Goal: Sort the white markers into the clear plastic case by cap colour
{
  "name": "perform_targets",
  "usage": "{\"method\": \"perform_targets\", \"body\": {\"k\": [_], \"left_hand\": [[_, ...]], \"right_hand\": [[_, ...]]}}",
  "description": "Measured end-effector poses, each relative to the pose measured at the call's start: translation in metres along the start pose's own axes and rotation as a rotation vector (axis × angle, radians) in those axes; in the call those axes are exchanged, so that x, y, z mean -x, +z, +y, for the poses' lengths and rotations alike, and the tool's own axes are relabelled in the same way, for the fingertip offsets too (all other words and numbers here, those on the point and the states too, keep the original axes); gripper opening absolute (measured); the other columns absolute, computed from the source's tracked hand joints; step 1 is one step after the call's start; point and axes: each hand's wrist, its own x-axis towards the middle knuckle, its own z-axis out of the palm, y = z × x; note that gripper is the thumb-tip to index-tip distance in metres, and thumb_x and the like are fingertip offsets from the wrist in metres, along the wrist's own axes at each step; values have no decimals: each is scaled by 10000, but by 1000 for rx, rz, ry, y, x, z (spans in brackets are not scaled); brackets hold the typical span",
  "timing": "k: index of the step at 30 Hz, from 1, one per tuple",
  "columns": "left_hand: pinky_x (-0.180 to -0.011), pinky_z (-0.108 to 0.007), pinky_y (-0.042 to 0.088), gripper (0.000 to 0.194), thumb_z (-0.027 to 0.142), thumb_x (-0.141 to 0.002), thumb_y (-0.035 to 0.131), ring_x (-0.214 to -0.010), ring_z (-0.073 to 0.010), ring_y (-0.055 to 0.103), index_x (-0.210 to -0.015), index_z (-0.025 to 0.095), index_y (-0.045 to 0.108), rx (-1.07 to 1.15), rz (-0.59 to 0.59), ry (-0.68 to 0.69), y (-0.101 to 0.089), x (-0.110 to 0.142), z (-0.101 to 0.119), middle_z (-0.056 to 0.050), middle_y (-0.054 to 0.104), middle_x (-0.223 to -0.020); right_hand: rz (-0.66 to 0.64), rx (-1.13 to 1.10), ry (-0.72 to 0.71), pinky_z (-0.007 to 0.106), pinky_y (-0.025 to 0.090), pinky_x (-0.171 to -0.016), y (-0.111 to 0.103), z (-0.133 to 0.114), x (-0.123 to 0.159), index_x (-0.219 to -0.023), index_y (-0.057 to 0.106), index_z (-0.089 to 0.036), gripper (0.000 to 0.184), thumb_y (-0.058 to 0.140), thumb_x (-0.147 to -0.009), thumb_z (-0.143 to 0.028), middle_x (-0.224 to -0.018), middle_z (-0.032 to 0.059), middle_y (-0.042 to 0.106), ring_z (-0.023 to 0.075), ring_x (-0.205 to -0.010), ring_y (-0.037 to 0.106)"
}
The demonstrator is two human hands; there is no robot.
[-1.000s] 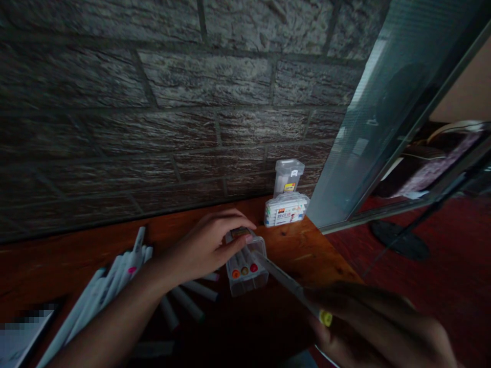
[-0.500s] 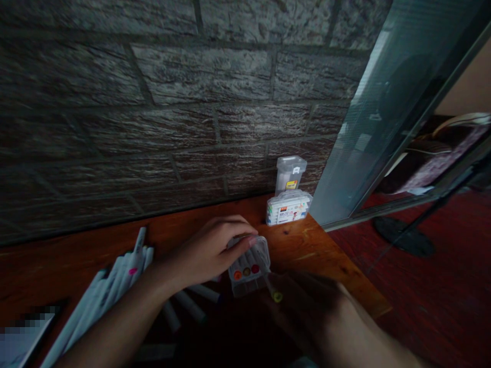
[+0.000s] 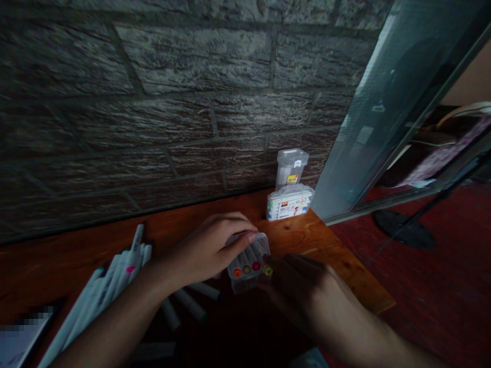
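Observation:
A small clear plastic marker case [image 3: 248, 261] lies on its side on the wooden table [image 3: 314, 240]. Round marker ends in orange, brown and red show at its open mouth. My left hand [image 3: 209, 249] is closed over the top of the case and holds it down. My right hand [image 3: 303, 294] pinches a yellow-capped marker [image 3: 267, 271], whose end sits at the right side of the case mouth beside the other markers. The marker's body is hidden inside the case and behind my fingers.
Several white markers [image 3: 115, 281] lie loose at the left, more under my left forearm. A full marker box [image 3: 289, 202] with an upright clear case [image 3: 291, 168] behind it stands by the brick wall. A glass panel [image 3: 383, 102] rises at the table's right edge.
My right hand has moved up from the lower right and slid the yellow-capped marker into the case mouth. My left hand has stayed on the case.

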Motion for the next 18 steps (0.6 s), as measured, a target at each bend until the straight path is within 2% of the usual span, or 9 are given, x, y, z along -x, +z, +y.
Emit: {"method": "perform_targets", "body": {"k": [5, 11, 18], "left_hand": [[-953, -302, 483, 297, 312, -1093, 478, -1073, -159, 667, -1188, 224, 746, -1, -4, -29, 2, 0, -3, -19, 725, -1159], [-955, -297, 489, 296, 294, -1090, 478, -1083, -158, 672, -1191, 217, 745, -5, 5, -17, 2, 0, -3, -20, 730, -1163], [-960, -287, 491, 301, 278, -1086, 476, -1083, -161, 680, -1166, 195, 754, 0, 8, -9, 1, -1, -2, -28, 738, -1158]], "right_hand": [[15, -37, -32, 343, 572, -642, 0, 4, 8, -1294, 669, -102, 302, 620, -1013, -203, -923, 75, 727, 221, -772, 703], [3, -89, -30, 335, 568, -684, 4, 8, 10, -1129, 694, -147, 197, 517, -1044, -165, -963, 82, 733, 215, -808, 697], [-34, -69, -14, 286, 523, -676, 10, 14, 5, -1039, 693, -154, 157, 542, -1024, -113, -914, 75, 705, 170, -767, 676]]}}
